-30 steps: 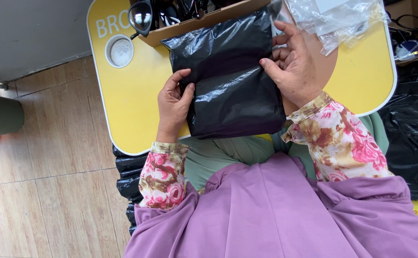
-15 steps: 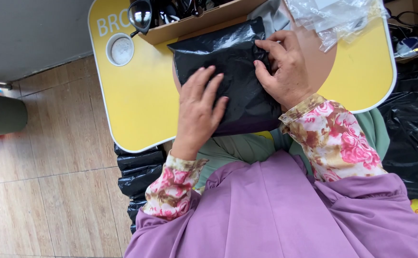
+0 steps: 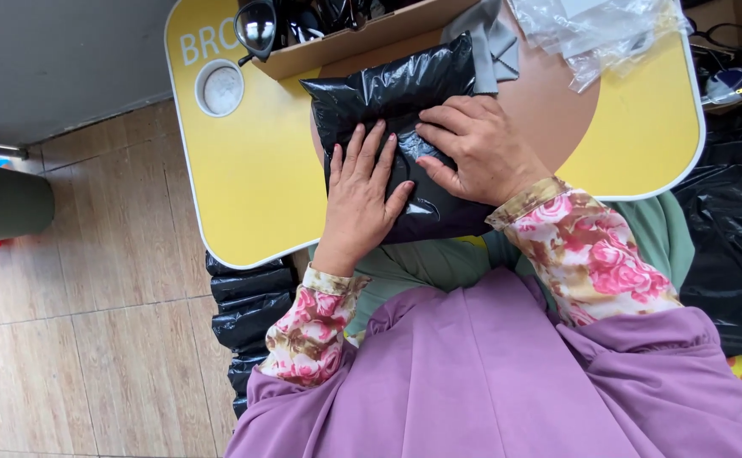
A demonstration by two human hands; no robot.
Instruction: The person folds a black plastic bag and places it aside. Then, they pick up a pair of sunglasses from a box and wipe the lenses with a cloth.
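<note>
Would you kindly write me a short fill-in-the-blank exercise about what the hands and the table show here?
1. Both hands press flat on a ____ plastic parcel.
2. The left hand and right hand lie ____ the parcel.
3. The small table under the parcel is ____.
4. Behind the parcel stands a cardboard ____ holding dark glasses.

Missing words: black; on top of; yellow; box

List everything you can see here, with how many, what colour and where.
Plastic parcel: one, black, middle of the table, under both hands.
Lap table: one, yellow, with a round cup recess at its left.
Cardboard box: one, brown, top edge, holding dark items.
Clear plastic wrap: one heap, top right.
Grey cloth: one, beside the parcel's top.
Black bags: several, on the floor at both sides.
Green bin: one, far left.
Left hand: flat on the parcel.
Right hand: flat on the parcel.
</note>
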